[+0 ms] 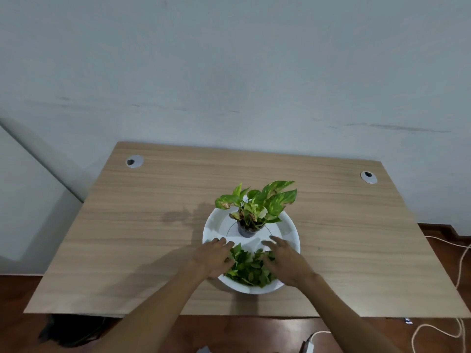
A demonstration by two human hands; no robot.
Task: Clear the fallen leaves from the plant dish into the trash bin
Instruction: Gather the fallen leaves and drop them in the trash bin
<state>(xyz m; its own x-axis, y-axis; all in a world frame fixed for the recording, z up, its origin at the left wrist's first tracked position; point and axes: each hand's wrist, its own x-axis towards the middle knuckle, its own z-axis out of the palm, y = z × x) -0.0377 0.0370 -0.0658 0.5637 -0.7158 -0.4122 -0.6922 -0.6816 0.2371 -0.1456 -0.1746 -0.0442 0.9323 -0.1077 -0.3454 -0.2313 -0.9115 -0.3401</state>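
Observation:
A round white plant dish (288, 229) sits at the middle of the wooden desk, near its front edge. A small dark pot (246, 231) with a green-and-yellow leafy plant (262, 200) stands at the dish's centre. A heap of loose green fallen leaves (251, 267) lies in the near part of the dish. My left hand (215, 256) rests palm down at the heap's left side, fingers spread. My right hand (285, 261) flanks the heap on the right, fingers spread, touching the leaves. Neither hand has closed on leaves. No trash bin is clearly in view.
The wooden desk (153, 225) has two cable grommets at its back corners (134, 161) (368, 177) and stands against a pale wall. A dark object (71, 332) lies on the floor under the front left. White cables (458, 276) trail on the floor at right.

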